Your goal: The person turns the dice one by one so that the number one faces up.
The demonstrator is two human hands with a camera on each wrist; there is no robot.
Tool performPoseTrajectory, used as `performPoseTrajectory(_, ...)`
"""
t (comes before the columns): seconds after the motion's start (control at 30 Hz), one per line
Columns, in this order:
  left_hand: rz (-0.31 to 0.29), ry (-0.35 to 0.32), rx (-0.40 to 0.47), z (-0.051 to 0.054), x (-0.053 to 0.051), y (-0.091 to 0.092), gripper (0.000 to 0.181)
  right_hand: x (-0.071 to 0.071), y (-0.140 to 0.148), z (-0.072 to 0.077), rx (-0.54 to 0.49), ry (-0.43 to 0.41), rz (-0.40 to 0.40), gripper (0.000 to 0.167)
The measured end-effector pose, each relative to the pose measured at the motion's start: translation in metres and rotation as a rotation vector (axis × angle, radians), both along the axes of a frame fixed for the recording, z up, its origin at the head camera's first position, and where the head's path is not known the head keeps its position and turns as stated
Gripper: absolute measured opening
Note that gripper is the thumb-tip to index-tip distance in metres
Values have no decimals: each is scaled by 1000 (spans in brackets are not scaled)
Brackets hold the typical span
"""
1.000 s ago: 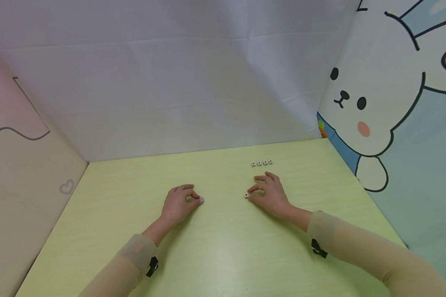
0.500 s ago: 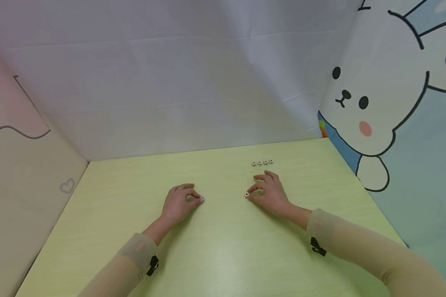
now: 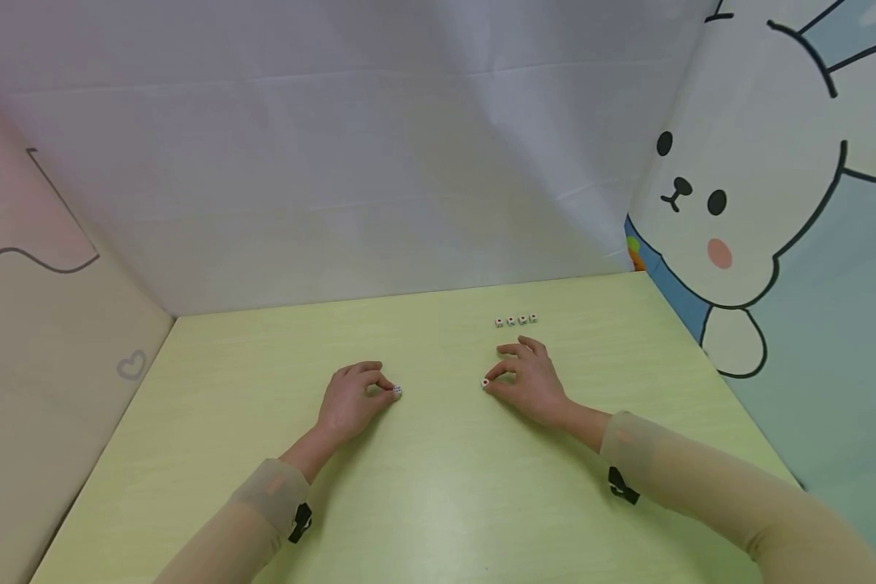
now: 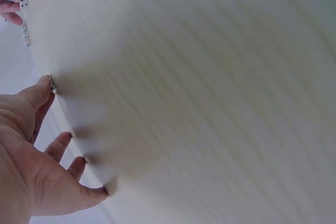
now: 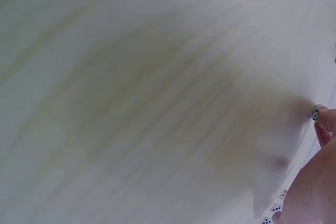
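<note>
Near the middle of the table, my left hand (image 3: pixel 353 403) pinches a white die (image 3: pixel 397 391) between thumb and forefinger. In the left wrist view that die (image 4: pixel 51 83) shows at the thumb tip, and the other fingertips touch the tabletop. Across from it, my right hand (image 3: pixel 531 384) pinches another die (image 3: pixel 485 383), its red pip facing up. The right wrist view shows this die (image 5: pixel 316 113) with dark pips on its side. Beyond the right hand stands a short row of several dice (image 3: pixel 516 321), slightly apart from one another.
The pale yellow-green table (image 3: pixel 438 487) meets a white cloth wall (image 3: pixel 336 178) at the back. A panel with a cartoon rabbit (image 3: pixel 745 211) stands along the right edge, and a pink and cream panel (image 3: pixel 58 341) along the left.
Both hands keep their pinch on the dice and hold nearly the same places. The view has shifted very slightly; the row of dice looks unchanged.
</note>
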State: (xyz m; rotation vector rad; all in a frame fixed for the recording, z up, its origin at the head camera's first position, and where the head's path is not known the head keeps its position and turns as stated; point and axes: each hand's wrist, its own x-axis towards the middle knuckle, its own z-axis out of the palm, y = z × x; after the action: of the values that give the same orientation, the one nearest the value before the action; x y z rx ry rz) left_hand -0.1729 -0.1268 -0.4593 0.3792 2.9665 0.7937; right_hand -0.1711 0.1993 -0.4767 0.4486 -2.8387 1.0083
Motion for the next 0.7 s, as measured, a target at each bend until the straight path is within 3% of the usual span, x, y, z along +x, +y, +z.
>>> performPoseTrajectory(0.4, -7, 5, 5, -1, -1, 0, 14, -2, 0, 1, -19, -31, -15, 6)
performPoseTrajectory(0.7, -10, 15, -15, 6, -1, 1, 14, -9, 21, 32, -97, 21, -43, 9)
